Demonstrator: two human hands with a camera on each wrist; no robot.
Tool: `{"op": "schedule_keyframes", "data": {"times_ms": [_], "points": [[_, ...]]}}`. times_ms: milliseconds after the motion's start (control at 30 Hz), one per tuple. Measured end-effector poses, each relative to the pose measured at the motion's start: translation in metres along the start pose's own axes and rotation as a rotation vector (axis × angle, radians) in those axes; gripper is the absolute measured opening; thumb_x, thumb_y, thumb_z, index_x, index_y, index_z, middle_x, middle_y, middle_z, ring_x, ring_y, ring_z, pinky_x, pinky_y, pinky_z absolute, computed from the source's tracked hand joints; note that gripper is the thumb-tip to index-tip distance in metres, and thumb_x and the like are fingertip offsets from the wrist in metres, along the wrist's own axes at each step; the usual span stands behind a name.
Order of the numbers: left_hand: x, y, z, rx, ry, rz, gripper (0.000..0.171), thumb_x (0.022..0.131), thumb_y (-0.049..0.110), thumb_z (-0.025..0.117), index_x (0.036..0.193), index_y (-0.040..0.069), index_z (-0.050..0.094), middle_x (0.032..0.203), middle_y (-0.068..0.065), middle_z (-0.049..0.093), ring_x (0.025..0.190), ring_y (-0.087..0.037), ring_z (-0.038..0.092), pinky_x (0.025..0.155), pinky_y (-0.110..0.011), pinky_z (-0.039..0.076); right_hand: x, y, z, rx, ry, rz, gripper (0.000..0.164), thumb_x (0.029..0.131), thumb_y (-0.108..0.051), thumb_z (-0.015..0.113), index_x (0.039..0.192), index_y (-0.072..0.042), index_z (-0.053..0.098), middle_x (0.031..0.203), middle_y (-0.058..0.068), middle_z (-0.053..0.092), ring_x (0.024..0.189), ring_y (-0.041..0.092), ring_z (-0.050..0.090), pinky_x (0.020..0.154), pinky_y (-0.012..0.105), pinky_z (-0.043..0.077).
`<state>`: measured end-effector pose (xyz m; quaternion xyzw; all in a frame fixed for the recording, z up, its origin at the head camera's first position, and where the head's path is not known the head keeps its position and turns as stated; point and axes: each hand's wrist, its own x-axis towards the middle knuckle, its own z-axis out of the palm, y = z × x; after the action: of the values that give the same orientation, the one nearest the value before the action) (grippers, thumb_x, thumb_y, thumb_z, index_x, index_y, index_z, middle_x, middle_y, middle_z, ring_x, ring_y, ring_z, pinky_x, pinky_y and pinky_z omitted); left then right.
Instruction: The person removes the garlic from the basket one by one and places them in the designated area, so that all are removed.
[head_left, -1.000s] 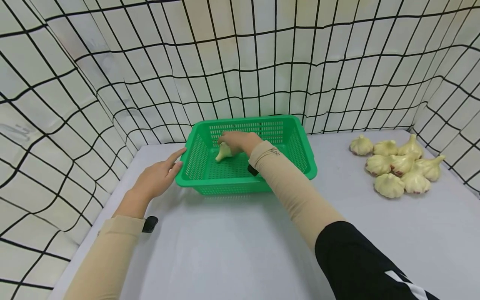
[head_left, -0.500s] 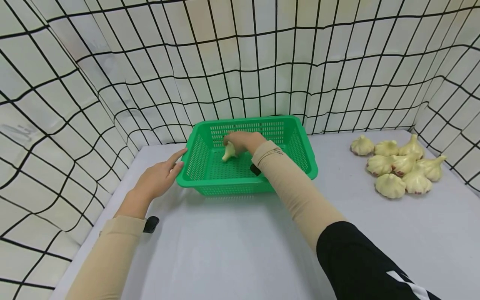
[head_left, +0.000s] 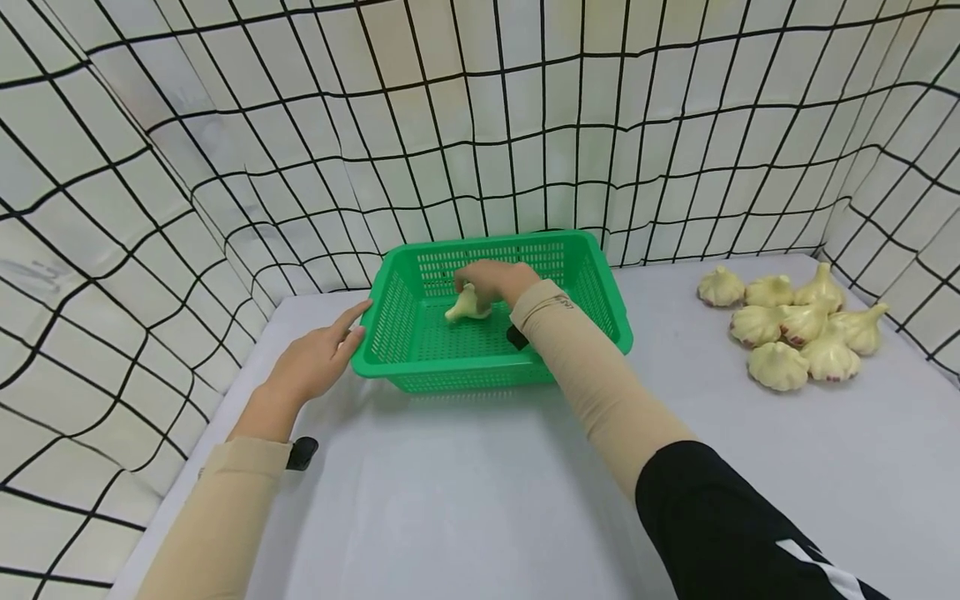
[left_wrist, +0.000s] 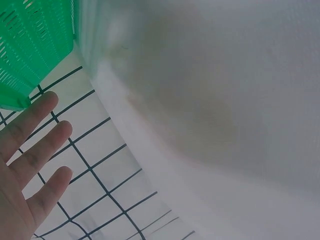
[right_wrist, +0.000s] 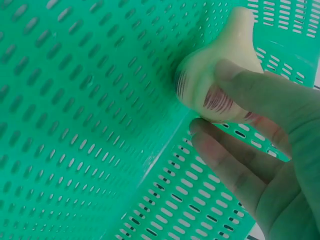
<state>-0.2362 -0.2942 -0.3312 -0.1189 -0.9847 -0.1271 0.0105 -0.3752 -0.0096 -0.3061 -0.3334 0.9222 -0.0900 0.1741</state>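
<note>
My right hand (head_left: 491,282) is down inside a green plastic basket (head_left: 442,367). It pinches a pale garlic bulb (head_left: 467,305). The right wrist view shows the bulb (right_wrist: 220,70) closely, with purple streaks at its base and its thick stem pointing up. There the thumb of the right hand (right_wrist: 280,165) presses one side of the bulb, with fingers below and behind it. My left hand (head_left: 315,360) is at the basket's left rim, fingers extended with tips at the edge. In the left wrist view, the left hand's straight, spread fingers (left_wrist: 37,155) stand beside the basket wall (left_wrist: 35,40).
Several garlic bulbs (head_left: 802,325) lie grouped on the right of the white table (head_left: 465,500). A black net (head_left: 547,129) hangs before white walls behind the basket and along both sides.
My right hand has shifted slightly to the right inside the basket, and the garlic bulb has moved and turned with it. My left hand stays at the rim.
</note>
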Motion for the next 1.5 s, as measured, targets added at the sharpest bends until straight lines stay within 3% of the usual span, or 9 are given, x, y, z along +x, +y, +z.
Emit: {"op": "schedule_keyframes", "data": {"times_ms": [267,400,667,1000,1333,1500], "points": [[0.003,0.002,0.0,-0.001,0.0,0.015,0.061,0.112,0.05,0.022,0.165,0.02,0.022,0.117,-0.028,0.067,0.101,-0.044,0.065,0.076,-0.058,0.051,-0.011,0.013,-0.003,0.15,0.018,0.0,0.053,0.096,0.002,0.068,0.146,-0.007,0.051,0.149,0.021,0.044,0.103,0.034,0.059,0.089,0.045,0.054],[0.002,0.001,-0.001,0.002,-0.001,0.012,0.062,0.111,0.051,0.022,0.165,0.021,0.022,0.122,-0.03,0.065,0.102,-0.046,0.065,0.076,-0.058,0.051,-0.019,0.017,-0.006,0.185,0.051,-0.031,0.053,0.095,0.001,0.069,0.145,-0.007,0.052,0.146,0.022,0.045,0.105,0.033,0.057,0.089,0.046,0.053],[0.0,-0.003,0.001,0.0,0.0,0.01,0.061,0.112,0.05,0.022,0.165,0.021,0.022,0.125,-0.031,0.064,0.098,-0.044,0.066,0.071,-0.055,0.051,-0.036,0.022,-0.016,0.225,0.111,-0.123,0.048,0.093,0.002,0.07,0.138,-0.006,0.056,0.146,0.014,0.049,0.112,0.029,0.053,0.089,0.04,0.05],[0.002,0.0,0.001,-0.002,0.002,0.019,0.061,0.112,0.05,0.023,0.165,0.021,0.022,0.123,-0.03,0.065,0.094,-0.041,0.066,0.069,-0.053,0.051,-0.062,0.02,-0.033,0.172,0.175,-0.217,0.044,0.092,-0.001,0.074,0.133,-0.008,0.06,0.142,0.009,0.054,0.113,0.025,0.051,0.09,0.039,0.047],[0.002,-0.001,0.001,0.001,0.005,0.026,0.061,0.112,0.05,0.022,0.165,0.021,0.021,0.118,-0.03,0.067,0.089,-0.039,0.066,0.067,-0.052,0.051,-0.088,0.017,-0.041,0.181,0.196,-0.238,0.04,0.095,-0.003,0.071,0.133,-0.011,0.06,0.14,0.008,0.051,0.1,0.027,0.055,0.087,0.037,0.048],[0.002,-0.002,0.001,-0.002,0.002,0.028,0.061,0.112,0.05,0.022,0.165,0.02,0.021,0.123,-0.032,0.065,0.095,-0.043,0.066,0.07,-0.055,0.051,-0.106,0.02,-0.043,0.179,0.232,-0.266,0.039,0.095,-0.004,0.072,0.132,-0.012,0.061,0.143,0.006,0.051,0.107,0.026,0.063,0.092,0.036,0.051]]}}
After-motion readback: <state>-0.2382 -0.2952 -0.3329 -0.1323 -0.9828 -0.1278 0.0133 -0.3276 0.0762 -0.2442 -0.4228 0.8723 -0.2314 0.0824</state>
